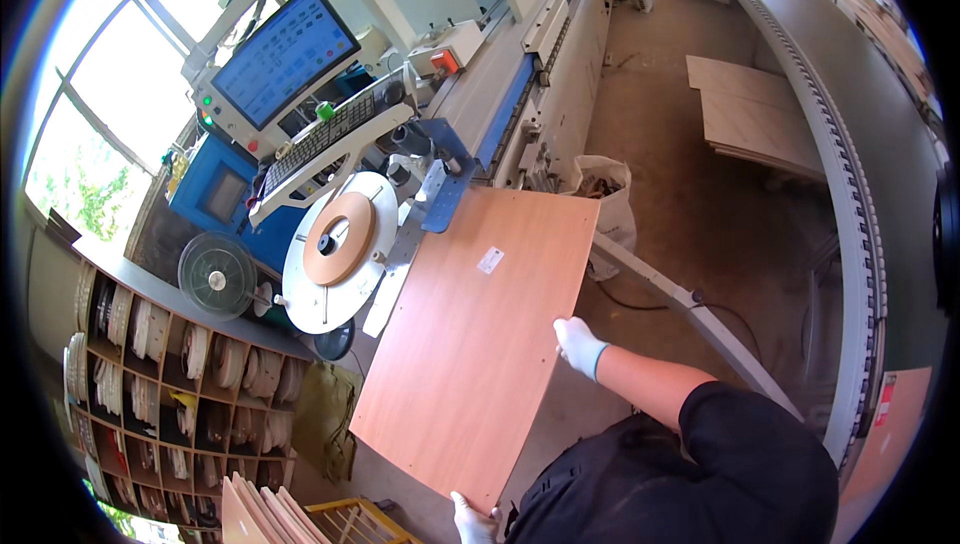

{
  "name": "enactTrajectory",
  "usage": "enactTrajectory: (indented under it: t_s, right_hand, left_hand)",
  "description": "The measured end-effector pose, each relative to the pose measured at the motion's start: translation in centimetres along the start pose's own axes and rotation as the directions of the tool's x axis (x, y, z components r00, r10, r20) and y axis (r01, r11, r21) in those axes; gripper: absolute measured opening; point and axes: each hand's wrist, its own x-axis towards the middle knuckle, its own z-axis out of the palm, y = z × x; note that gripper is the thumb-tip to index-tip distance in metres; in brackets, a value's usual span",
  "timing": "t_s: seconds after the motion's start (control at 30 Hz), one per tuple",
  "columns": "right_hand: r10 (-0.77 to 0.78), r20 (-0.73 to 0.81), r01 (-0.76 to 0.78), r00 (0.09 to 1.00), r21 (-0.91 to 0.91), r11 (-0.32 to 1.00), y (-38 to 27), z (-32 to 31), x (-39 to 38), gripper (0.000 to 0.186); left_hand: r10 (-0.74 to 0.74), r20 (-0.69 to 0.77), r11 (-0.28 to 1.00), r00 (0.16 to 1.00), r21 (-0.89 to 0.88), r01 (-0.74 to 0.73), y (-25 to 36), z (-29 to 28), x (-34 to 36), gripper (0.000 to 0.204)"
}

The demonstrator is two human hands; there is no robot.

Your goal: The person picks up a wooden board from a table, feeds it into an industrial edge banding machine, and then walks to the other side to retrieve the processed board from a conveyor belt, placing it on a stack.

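A large wood-grain panel (470, 334) with a small white label (490, 260) lies flat, its far end against the edge-banding machine (530, 74). My left hand (475, 521), in a white glove, grips the panel's near edge by its corner, thumb on top and the other fingers hidden beneath. Partway up the panel's right edge is my gloved right hand (580, 346), closed on that edge. Left of the panel's far end, a roll of wood-coloured edge band (338, 237) rests on a round white disc (297, 289).
A screen (285, 56) and a keyboard (322, 144) stand at the far left. Shelves of band rolls (185, 384) fill the left side. Upright panels (262, 512) lean near a yellow frame (360, 521). Right of the panel are a white sack (608, 206), a slanting metal bar (690, 299) and a conveyor (845, 144).
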Motion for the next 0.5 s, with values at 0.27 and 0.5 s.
enactTrajectory:
  t_s: [0.27, 0.5]
  right_hand:
    - [-0.229, 0.092, 0.217, 0.969, 0.120, 0.969, -4.2, -3.4, 2.8, 0.021]
    - [-0.444, -0.033, 0.436, 0.895, -0.143, 0.889, 9.5, -10.5, -4.3, 0.025]
  left_hand:
    - [-0.036, 0.216, 0.994, 0.976, 0.108, 0.013, 2.1, 8.1, 0.5, 0.060]
    - [-0.144, 0.342, 0.988, 0.929, 0.095, 0.119, 3.0, 14.5, 4.7, 0.062]
